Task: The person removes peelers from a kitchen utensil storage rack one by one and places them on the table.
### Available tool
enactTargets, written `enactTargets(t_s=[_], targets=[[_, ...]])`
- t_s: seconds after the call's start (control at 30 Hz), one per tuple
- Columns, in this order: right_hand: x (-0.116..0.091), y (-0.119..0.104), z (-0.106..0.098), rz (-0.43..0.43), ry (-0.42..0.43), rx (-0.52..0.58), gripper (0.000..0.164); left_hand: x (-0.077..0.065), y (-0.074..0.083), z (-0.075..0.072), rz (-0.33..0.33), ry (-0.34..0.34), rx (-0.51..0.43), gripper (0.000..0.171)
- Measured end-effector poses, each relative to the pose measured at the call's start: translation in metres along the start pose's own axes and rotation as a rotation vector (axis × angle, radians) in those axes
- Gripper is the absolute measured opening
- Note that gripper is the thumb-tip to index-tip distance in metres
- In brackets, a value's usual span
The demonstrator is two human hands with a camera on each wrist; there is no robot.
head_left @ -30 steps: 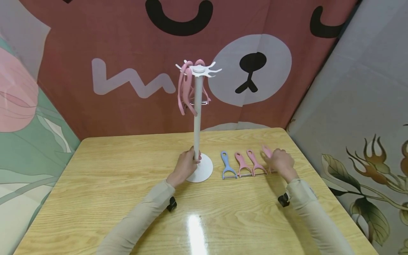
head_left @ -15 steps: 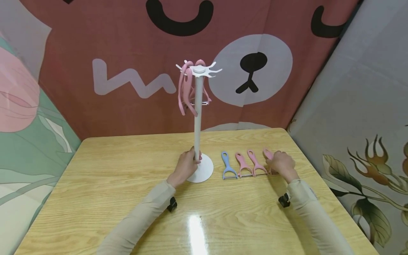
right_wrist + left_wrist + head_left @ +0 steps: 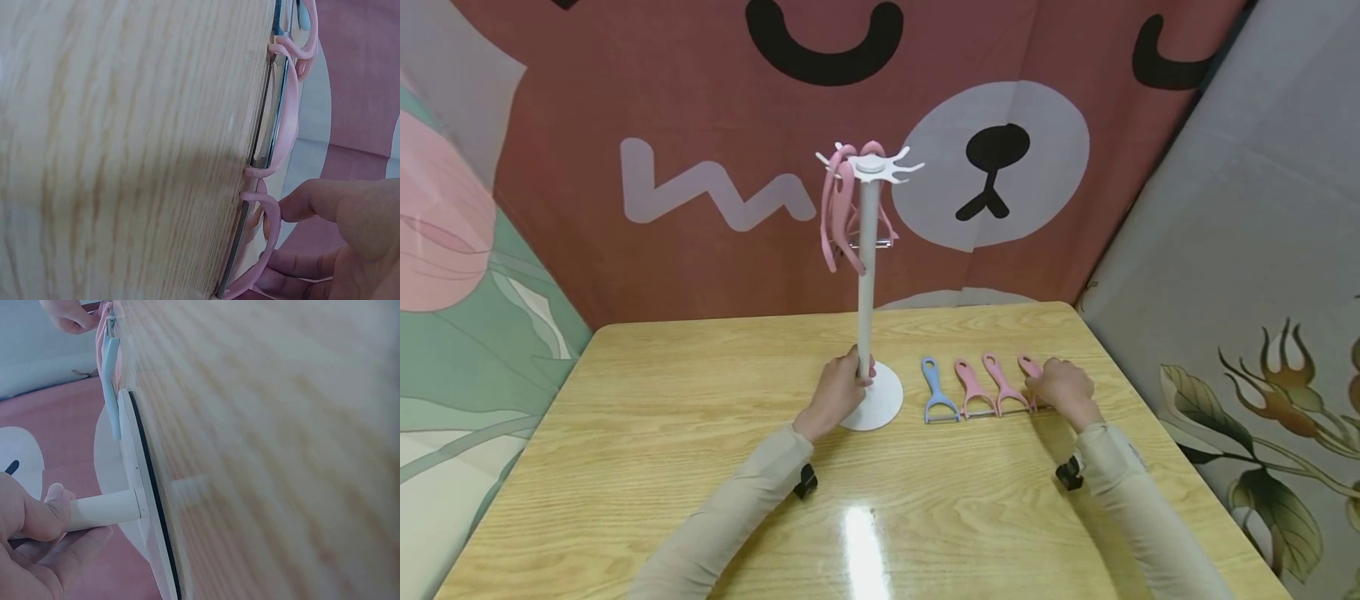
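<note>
My left hand (image 3: pixel 833 390) grips the foot of a white pole (image 3: pixel 866 308), just above its round base (image 3: pixel 883 400). In the left wrist view, thumb and fingers wrap that pole (image 3: pixel 103 510). Pink peelers (image 3: pixel 842 200) hang from the hooked top (image 3: pixel 871 167). My right hand (image 3: pixel 1063 388) pinches the rightmost pink peeler (image 3: pixel 1028 367) in a row on the table. Thumb and fingers meet at this peeler's fork (image 3: pixel 272 240) in the right wrist view; its handle is partly hidden by the hand. Left of it lie two more pink peelers (image 3: pixel 1000 383) and a blue peeler (image 3: pixel 932 387).
The wooden table (image 3: pixel 662 417) carries the stand and the row of peelers. Behind it hangs a red cloth backdrop (image 3: pixel 715 267) with a bear design. A floral cloth (image 3: pixel 1225 250) rises along the right edge.
The rightmost pink peeler's handle has come down slightly toward the person, in line with the others, with the right hand on it. The left hand keeps its grip on the pole.
</note>
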State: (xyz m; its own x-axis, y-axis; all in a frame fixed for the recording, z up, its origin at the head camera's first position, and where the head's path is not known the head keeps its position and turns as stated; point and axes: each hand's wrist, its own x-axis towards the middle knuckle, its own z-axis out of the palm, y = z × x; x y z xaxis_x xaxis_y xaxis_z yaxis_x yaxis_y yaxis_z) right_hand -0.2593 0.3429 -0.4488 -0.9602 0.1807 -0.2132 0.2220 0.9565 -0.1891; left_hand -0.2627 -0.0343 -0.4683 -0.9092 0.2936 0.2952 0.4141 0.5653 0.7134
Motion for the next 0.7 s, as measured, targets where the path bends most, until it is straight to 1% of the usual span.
enactTargets(t_s=[0.23, 0.4, 0.6, 0.7], targets=[[-0.0003, 0.0003, -0.0013, 0.009, 0.000, -0.006, 0.035, 0.0005, 0.0000, -0.0003, 0.007, -0.004, 0.000, 0.022], [-0.0009, -0.0005, -0.0019, 0.015, -0.010, -0.011, 0.037, 0.0002, 0.0015, -0.0009, 0.000, -0.011, 0.005, 0.021], [-0.0019, 0.0004, -0.0021, 0.005, -0.010, -0.008, 0.037, -0.0001, 0.0024, -0.0008, -0.001, -0.004, 0.001, 0.022], [-0.0029, -0.0001, -0.0022, 0.003, -0.001, -0.007, 0.039, -0.0002, 0.0027, -0.0007, 0.000, 0.000, 0.011, 0.021]])
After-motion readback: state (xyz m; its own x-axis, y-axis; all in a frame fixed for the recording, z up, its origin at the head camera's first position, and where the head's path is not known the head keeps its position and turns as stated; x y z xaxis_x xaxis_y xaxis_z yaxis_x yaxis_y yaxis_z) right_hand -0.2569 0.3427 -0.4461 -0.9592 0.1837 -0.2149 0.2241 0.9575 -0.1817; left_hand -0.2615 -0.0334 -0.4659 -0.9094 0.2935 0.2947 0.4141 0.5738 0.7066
